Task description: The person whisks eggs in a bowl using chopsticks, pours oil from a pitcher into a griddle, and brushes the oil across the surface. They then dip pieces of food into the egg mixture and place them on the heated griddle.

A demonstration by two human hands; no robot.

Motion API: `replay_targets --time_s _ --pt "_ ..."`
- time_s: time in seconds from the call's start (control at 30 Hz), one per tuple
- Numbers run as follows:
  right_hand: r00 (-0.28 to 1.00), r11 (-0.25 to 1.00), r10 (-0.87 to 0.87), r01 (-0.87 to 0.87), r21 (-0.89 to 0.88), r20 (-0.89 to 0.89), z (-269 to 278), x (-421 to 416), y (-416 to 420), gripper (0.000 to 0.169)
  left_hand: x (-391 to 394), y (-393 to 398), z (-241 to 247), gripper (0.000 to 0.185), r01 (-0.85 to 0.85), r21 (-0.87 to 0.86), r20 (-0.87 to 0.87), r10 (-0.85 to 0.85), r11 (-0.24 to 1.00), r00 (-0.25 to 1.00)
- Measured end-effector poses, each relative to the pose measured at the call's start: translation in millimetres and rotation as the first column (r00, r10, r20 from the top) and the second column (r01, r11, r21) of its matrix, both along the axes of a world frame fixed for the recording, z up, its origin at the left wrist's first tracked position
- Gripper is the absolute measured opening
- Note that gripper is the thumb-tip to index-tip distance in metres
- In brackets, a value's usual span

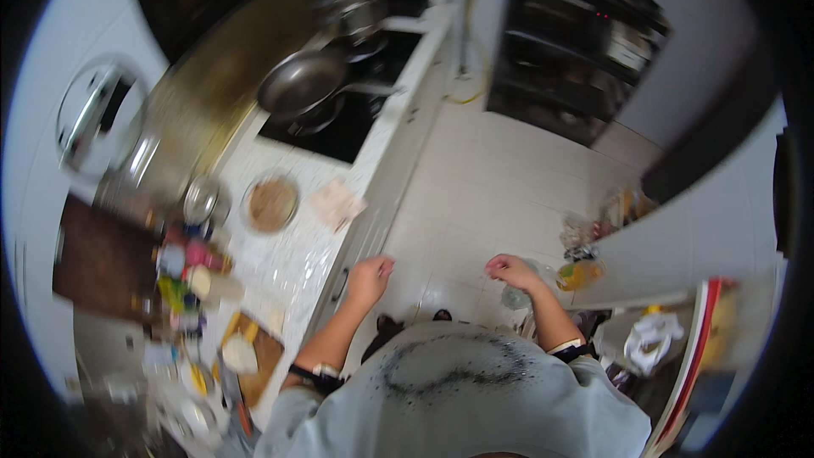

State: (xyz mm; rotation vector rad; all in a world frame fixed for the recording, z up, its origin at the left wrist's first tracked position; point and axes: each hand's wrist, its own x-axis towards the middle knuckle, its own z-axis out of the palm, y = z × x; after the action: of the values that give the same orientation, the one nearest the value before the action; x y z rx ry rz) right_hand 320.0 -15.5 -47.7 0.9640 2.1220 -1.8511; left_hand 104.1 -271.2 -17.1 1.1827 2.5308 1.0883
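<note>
My left hand (371,280) hangs in the air beside the counter's front edge, its fingers curled; nothing shows in it. Over the tiled floor, my right hand (510,271) is raised with bent fingers and holds nothing that I can see. On the white counter (299,267) a glass bowl of brownish food (272,203) stands next to a folded pale cloth (338,203). A wooden cutting board (268,362) with a pale round item (240,354) on it lies nearer to me, a knife (230,388) along its side. Neither hand touches these things.
A frying pan (304,84) sits tilted over the black cooktop (356,133), near a stacked metal steamer (359,0). Bottles and packets (191,261) crowd the counter's back. A black shelf rack (559,51) stands across the floor. Bags and a yellow-labelled bottle (580,275) lie at the right.
</note>
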Motion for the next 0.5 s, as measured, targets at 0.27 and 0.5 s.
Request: replay_targets --time_s 0.27,0.5 --pt "0.956 0.959 0.281 -0.284 0.025 0.089 -32 -91 -27 0.029 15 -97 13 0.018 -0.294 -0.4 -0.019 0.313 0.868 0.949" --pt "0.803 0.804 0.595 -0.595 0.008 -0.033 -10 -191 -126 0.032 45 -227 -15 0.042 -0.79 -0.086 -0.097 0.784 0.607 0.613"
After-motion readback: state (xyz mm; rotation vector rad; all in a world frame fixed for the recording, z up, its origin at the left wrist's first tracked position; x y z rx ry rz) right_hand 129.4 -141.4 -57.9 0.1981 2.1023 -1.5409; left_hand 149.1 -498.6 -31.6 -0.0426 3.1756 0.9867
